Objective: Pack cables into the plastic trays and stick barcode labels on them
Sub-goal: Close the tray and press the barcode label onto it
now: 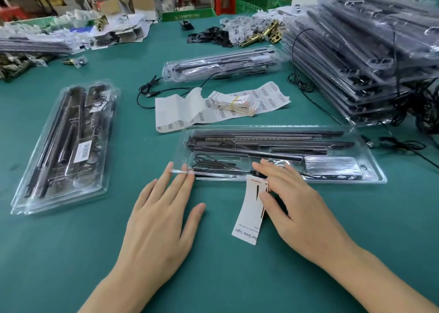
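While left hand [161,220] touches tray [374,178] edge, right hand [292,198] holds card [249,217] (overlapping rim).

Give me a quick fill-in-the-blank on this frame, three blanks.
The card held by the right hand reads "Grow ____".
The left hand, fingers straight, touches the front tray; the tall stack of trays stands on the view's ____ side.
The rubber band around the card bundle on the label sheets is ____.
Missing: Light; right; yellow.
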Available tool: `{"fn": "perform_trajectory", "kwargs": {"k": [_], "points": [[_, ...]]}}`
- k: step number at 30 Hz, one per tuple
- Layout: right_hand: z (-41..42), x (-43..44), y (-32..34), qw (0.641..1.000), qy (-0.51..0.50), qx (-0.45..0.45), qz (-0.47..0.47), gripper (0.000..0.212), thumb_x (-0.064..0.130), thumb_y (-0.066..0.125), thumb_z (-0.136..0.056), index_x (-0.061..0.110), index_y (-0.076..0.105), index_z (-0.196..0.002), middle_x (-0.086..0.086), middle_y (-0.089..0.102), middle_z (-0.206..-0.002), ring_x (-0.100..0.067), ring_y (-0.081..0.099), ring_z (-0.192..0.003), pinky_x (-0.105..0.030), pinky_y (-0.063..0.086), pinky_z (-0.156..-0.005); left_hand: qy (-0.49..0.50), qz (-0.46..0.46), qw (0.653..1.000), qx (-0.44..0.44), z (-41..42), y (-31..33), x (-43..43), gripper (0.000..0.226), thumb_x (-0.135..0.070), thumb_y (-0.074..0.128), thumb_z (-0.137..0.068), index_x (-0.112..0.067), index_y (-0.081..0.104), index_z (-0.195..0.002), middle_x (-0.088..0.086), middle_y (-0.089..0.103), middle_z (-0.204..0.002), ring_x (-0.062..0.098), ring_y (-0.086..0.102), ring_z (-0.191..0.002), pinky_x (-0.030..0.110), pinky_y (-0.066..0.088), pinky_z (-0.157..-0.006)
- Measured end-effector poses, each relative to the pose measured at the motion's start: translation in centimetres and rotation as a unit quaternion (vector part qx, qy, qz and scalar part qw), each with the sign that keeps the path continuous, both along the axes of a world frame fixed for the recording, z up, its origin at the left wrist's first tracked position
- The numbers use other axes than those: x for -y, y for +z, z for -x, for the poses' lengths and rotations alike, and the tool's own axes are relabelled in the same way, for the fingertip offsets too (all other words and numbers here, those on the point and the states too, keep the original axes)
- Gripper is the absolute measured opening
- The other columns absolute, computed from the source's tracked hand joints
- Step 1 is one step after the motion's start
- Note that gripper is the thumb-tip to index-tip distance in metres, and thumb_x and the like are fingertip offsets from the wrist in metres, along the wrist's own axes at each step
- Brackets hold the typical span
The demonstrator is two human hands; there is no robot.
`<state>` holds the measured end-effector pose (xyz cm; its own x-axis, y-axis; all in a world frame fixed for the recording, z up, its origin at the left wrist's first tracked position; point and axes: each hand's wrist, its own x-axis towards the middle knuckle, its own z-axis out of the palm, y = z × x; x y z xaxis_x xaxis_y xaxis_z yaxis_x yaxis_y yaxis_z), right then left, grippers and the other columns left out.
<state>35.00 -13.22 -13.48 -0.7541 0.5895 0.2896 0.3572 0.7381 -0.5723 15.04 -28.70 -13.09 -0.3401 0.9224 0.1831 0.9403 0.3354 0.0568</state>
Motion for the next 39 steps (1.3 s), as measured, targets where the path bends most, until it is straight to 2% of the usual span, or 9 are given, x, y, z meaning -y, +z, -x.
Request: {"fn": "perform_trajectory", "kwargs": {"k": [4,8,12,15,21,28,32,37,39], "points": [[-0.1,0.0,0.0,1.000,-0.001,-0.003,-0.004,0.026,0.017,0.051,-0.104,0.025,0.044,-0.081,0.009,0.052,-0.150,0.004,0.032,-0.146,-0.028,0.015,-0.126,-0.007,0.019,0.999,-0.040,0.3,0.2,-0.3,0.067,-0.054,0.035,-0.101,-0.011,0.052,-0.148,-0.003,0.055,-0.150,0.027,0.038,-0.149,0.044,0.035,-0.112],[-0.1,0.0,-0.1,1.000,-0.001,-0.001,-0.001,0.029,0.019,0.051,-0.104,0.023,0.042,-0.077,0.010,0.052,-0.151,0.005,0.030,-0.147,-0.029,0.015,-0.126,-0.003,0.009,1.000,-0.018,0.3,0.1,-0.6,0.064,-0.057,0.040,-0.098,-0.015,0.055,-0.144,-0.007,0.057,-0.146,0.026,0.044,-0.139,0.042,0.035,-0.105],[-0.1,0.1,0.1,1.000,0.000,-0.006,-0.003,0.031,0.018,0.053,-0.104,0.030,0.038,-0.079,0.010,0.051,-0.151,0.004,0.030,-0.147,-0.027,0.013,-0.126,0.038,-0.008,0.998,0.040,-0.8,-0.3,-1.1,0.064,-0.058,0.039,-0.098,-0.018,0.052,-0.146,-0.010,0.051,-0.149,0.024,0.038,-0.141,0.038,0.030,-0.102],[-0.1,0.1,0.2,1.000,-0.001,-0.006,-0.004,0.032,0.018,0.053,-0.104,0.031,0.038,-0.079,0.010,0.050,-0.152,0.004,0.030,-0.147,-0.025,0.012,-0.126,0.050,0.000,0.997,0.063,-1.2,-0.4,-1.3,0.068,-0.060,0.032,-0.098,-0.018,0.048,-0.150,-0.007,0.044,-0.156,0.023,0.028,-0.148,0.039,0.029,-0.108],[-0.1,0.2,0.2,1.000,-0.004,-0.006,-0.003,0.032,0.018,0.054,-0.104,0.031,0.038,-0.078,0.012,0.050,-0.152,0.006,0.029,-0.147,-0.022,0.011,-0.125,0.008,0.017,0.996,0.088,-0.1,-0.3,-1.0,0.067,-0.061,0.023,-0.098,-0.025,0.041,-0.152,-0.017,0.029,-0.163,0.012,0.013,-0.153,0.036,0.018,-0.113],[-0.1,0.2,0.2,1.000,-0.004,-0.001,-0.001,0.029,0.020,0.053,-0.104,0.029,0.043,-0.078,0.012,0.049,-0.153,0.007,0.028,-0.147,-0.023,0.012,-0.126,-0.036,0.041,0.996,0.072,1.1,-0.2,-0.7,0.063,-0.058,0.017,-0.101,-0.030,0.033,-0.154,-0.024,0.016,-0.166,0.010,0.003,-0.155,0.036,0.013,-0.115],[0.0,0.2,0.2,1.000,-0.009,0.001,-0.003,0.028,0.020,0.053,-0.104,0.027,0.044,-0.079,0.012,0.050,-0.152,0.008,0.028,-0.147,-0.022,0.011,-0.126,-0.024,0.043,0.997,0.060,0.9,0.0,-0.6,0.062,-0.056,0.018,-0.102,-0.029,0.032,-0.156,-0.024,0.024,-0.163,0.011,0.011,-0.154,0.036,0.016,-0.114],[-0.1,0.4,0.1,1.000,-0.015,-0.003,-0.013,0.030,0.020,0.052,-0.104,0.032,0.039,-0.080,0.011,0.053,-0.150,0.005,0.033,-0.145,-0.024,0.014,-0.126,0.002,0.012,0.999,-0.034,-0.9,0.2,-0.6,0.059,-0.037,0.034,-0.101,-0.005,0.053,-0.147,0.006,0.055,-0.151,0.026,0.054,-0.137,0.046,0.041,-0.103],[-0.1,0.4,0.1,1.000,-0.017,-0.005,-0.010,0.029,0.021,0.052,-0.104,0.032,0.039,-0.081,0.011,0.053,-0.150,0.005,0.033,-0.145,-0.024,0.014,-0.126,-0.013,-0.017,0.998,-0.059,-1.2,-0.3,-0.4,0.056,-0.032,0.036,-0.101,0.000,0.057,-0.141,0.012,0.060,-0.144,0.028,0.061,-0.130,0.044,0.042,-0.103]]}}
